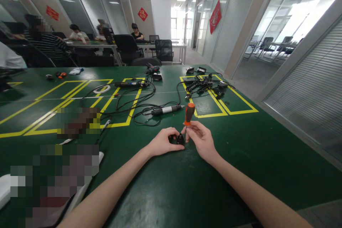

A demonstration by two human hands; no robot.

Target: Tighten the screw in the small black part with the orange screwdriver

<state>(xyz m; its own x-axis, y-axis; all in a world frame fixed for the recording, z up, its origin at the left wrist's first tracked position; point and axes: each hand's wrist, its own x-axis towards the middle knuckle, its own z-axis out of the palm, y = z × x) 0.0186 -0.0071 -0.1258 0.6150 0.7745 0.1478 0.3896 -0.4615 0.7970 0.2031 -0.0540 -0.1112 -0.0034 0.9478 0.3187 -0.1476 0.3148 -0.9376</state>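
Between the thumb and fingers of my left hand point(164, 141) is a small black part point(180, 139), held close to the green table top. Its exact kind is too small to make out. My right hand point(202, 140) is closed around the lower end of a screwdriver point(190, 113) with an orange and dark grey handle. The screwdriver stands nearly upright, handle up, just right of the black part. Fingers hide most of its shaft and tip, so I cannot tell whether it touches the part.
Beyond my hands lies a grey and black electric screwdriver point(167, 110) with its cable. Black parts and cables point(200, 84) are heaped at the back right, near a cordless drill point(152, 68). Yellow tape point(128, 124) marks the green table point(240, 156). People sit in the background.
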